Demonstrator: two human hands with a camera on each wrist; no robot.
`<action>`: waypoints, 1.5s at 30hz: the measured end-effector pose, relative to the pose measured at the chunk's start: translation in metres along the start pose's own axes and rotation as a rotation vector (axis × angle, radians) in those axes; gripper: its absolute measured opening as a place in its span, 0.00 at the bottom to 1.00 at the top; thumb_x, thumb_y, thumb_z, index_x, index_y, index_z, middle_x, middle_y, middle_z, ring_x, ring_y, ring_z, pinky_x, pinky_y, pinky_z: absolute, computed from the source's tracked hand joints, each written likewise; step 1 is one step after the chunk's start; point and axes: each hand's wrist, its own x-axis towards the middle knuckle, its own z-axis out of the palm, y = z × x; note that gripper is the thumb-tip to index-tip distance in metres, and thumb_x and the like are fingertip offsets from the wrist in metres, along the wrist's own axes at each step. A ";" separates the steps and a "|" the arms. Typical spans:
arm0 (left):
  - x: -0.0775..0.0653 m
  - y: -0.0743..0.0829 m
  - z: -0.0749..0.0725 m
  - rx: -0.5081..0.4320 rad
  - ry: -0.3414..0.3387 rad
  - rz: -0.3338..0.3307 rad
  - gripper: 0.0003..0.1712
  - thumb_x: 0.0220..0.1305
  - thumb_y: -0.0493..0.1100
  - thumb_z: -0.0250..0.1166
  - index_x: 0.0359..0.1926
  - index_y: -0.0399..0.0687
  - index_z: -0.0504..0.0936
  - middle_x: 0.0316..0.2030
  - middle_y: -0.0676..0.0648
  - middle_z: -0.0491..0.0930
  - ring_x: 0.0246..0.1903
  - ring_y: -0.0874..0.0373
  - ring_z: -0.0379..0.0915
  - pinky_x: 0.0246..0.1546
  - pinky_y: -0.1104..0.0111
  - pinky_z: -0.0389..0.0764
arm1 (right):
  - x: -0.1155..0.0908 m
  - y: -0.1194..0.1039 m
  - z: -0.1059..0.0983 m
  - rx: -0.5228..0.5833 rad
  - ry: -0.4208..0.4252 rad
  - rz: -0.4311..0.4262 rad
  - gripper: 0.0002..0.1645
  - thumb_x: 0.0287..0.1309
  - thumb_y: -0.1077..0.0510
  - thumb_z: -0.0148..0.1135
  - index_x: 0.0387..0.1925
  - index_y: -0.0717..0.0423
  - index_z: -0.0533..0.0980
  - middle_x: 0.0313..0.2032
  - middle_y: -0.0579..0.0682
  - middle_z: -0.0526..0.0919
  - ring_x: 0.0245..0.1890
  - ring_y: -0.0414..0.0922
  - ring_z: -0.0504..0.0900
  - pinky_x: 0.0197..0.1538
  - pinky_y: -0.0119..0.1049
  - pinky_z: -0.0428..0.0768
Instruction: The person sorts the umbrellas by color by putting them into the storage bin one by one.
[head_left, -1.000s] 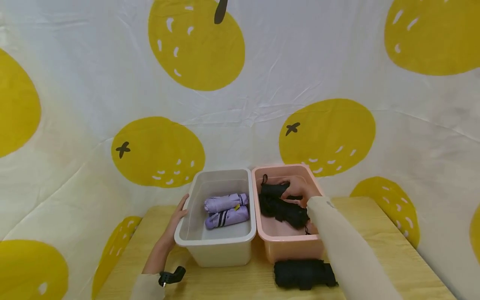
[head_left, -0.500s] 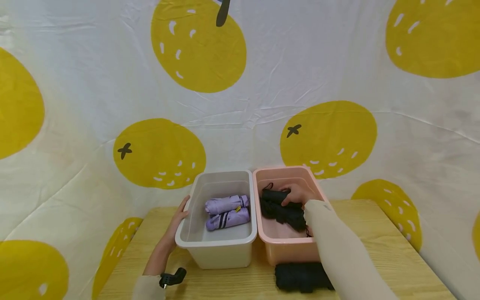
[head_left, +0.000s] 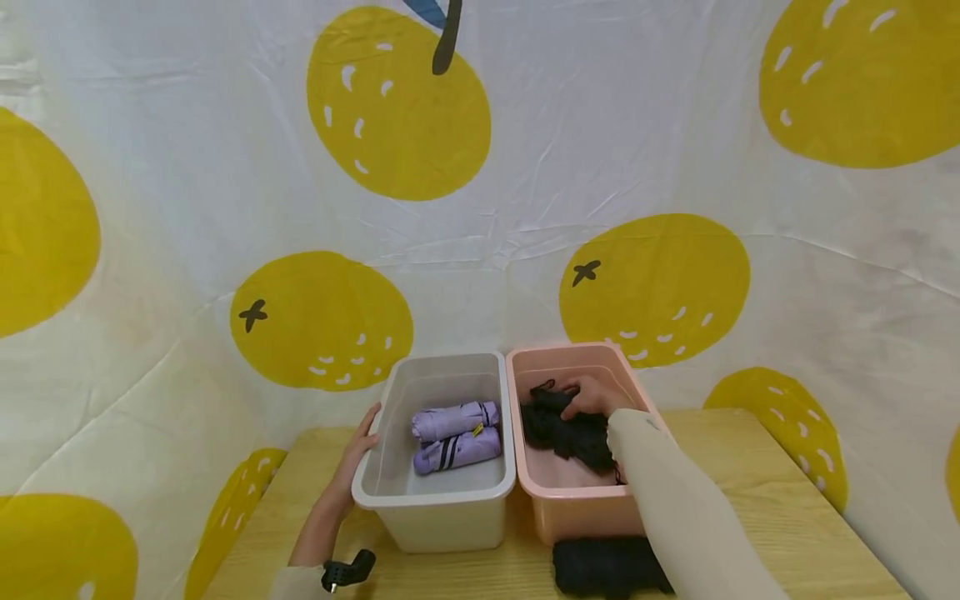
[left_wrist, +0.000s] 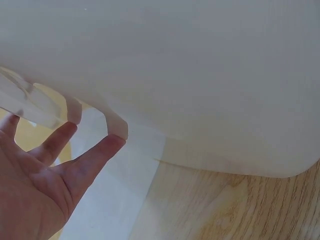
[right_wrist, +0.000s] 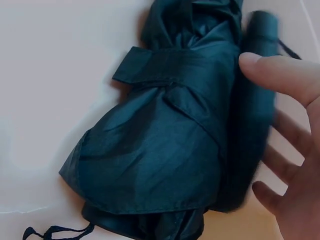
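Observation:
In the head view, my left hand touches the outer left side of the grey bin. Its fingers are spread and fairly straight, and in the left wrist view the fingertips press against the bin's wall. My right hand reaches into the pink bin and holds a slim black folded umbrella, the thumb on one side and fingers on the other. Beside it lies a bulkier black folded umbrella with a strap and a wrist cord.
Two purple folded umbrellas lie inside the grey bin, which stands against the pink one. Another black folded umbrella lies on the wooden table before the pink bin. A fruit-print cloth hangs behind the bins.
The head view has tilted up slightly, so everything sits lower. Inside the pink bin, the held black umbrella has shifted a little and its cord loop has tipped over. The left hand stays put.

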 end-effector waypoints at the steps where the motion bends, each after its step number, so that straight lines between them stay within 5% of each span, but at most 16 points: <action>1: 0.000 0.000 0.000 -0.002 -0.001 0.003 0.35 0.76 0.47 0.41 0.78 0.58 0.39 0.75 0.43 0.39 0.69 0.40 0.46 0.60 0.50 0.62 | 0.000 -0.001 0.000 0.015 0.000 0.002 0.34 0.40 0.64 0.78 0.54 0.65 0.77 0.51 0.59 0.80 0.54 0.58 0.75 0.56 0.50 0.73; 10: -0.002 0.000 0.003 0.018 -0.001 0.009 0.35 0.76 0.47 0.40 0.78 0.56 0.38 0.75 0.42 0.38 0.69 0.40 0.45 0.58 0.54 0.64 | 0.010 -0.005 0.000 0.186 0.003 -0.039 0.30 0.51 0.66 0.72 0.56 0.72 0.73 0.52 0.67 0.78 0.54 0.60 0.76 0.54 0.48 0.75; 14: -0.001 0.001 0.003 0.023 0.005 0.008 0.35 0.76 0.47 0.41 0.78 0.57 0.39 0.75 0.42 0.39 0.69 0.40 0.44 0.59 0.54 0.63 | 0.009 -0.026 -0.009 0.239 0.005 -0.061 0.30 0.57 0.64 0.67 0.59 0.72 0.70 0.54 0.68 0.76 0.52 0.57 0.77 0.54 0.47 0.75; 20: -0.001 0.000 0.003 -0.002 -0.004 0.027 0.34 0.76 0.45 0.40 0.78 0.57 0.39 0.75 0.41 0.40 0.70 0.40 0.44 0.60 0.49 0.60 | 0.003 -0.063 -0.027 0.375 0.000 0.021 0.30 0.63 0.62 0.62 0.64 0.68 0.66 0.58 0.66 0.72 0.56 0.59 0.73 0.59 0.54 0.69; 24: -0.002 -0.001 0.003 -0.014 -0.006 0.023 0.34 0.77 0.44 0.40 0.78 0.56 0.39 0.75 0.41 0.40 0.69 0.40 0.45 0.61 0.49 0.60 | -0.004 -0.088 -0.041 0.273 0.073 0.011 0.26 0.63 0.58 0.63 0.60 0.62 0.71 0.55 0.61 0.75 0.54 0.56 0.74 0.58 0.51 0.71; 35: 0.002 0.003 0.003 -0.003 0.006 0.022 0.35 0.76 0.44 0.39 0.78 0.55 0.37 0.75 0.40 0.40 0.69 0.39 0.45 0.61 0.49 0.61 | -0.062 -0.167 -0.078 0.127 0.162 -0.258 0.24 0.60 0.55 0.67 0.56 0.57 0.76 0.52 0.56 0.79 0.49 0.54 0.77 0.52 0.49 0.76; 45: 0.005 0.004 0.001 -0.021 -0.008 0.023 0.35 0.76 0.43 0.39 0.78 0.54 0.37 0.75 0.39 0.39 0.69 0.38 0.46 0.61 0.44 0.57 | -0.136 -0.189 -0.079 -0.040 0.252 -0.477 0.15 0.60 0.58 0.67 0.49 0.52 0.80 0.46 0.45 0.82 0.46 0.46 0.78 0.49 0.48 0.76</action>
